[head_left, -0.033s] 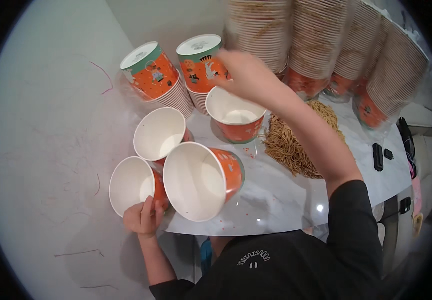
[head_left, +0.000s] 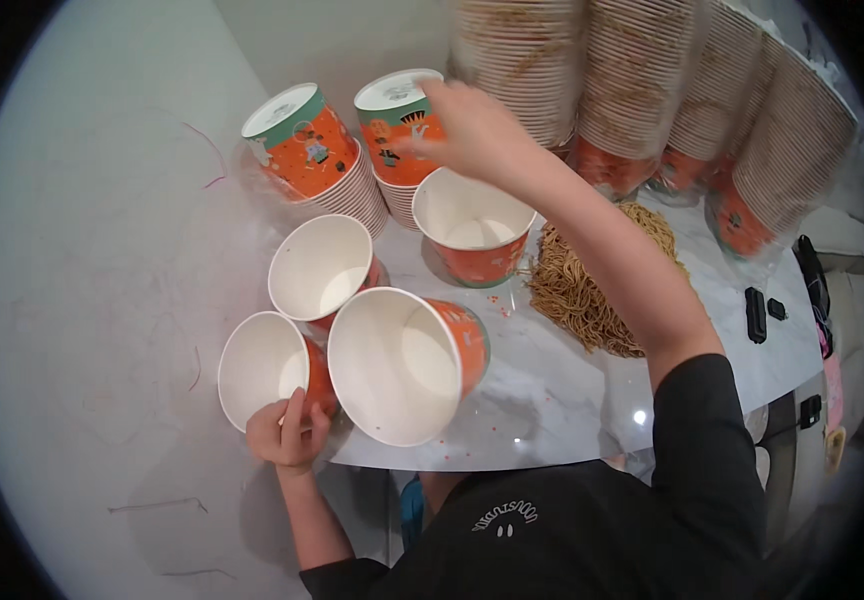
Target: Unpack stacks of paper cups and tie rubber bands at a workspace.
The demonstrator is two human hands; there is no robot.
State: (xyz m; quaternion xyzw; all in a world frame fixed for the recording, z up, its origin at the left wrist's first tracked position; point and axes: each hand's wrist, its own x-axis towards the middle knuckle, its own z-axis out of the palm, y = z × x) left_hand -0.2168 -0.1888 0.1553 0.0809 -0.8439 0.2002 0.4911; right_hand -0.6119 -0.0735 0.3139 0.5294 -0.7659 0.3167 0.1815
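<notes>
Near the table (head_left: 552, 405) edge, a person's left hand (head_left: 287, 433) curls its fingers at the rim of a paper cup (head_left: 260, 365), 1 of 4 facing up, its grip unclear, while farther back the right hand (head_left: 474, 132), fingers parted and holding nothing visible, hovers by 1 of 2 upturned cup stacks (head_left: 380, 140).

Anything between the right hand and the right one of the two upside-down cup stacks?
Nothing visible. The right hand overlaps the right side of that cup stack in view; contact can't be told. The nearest open cup stands on the near side, not between them.
</notes>
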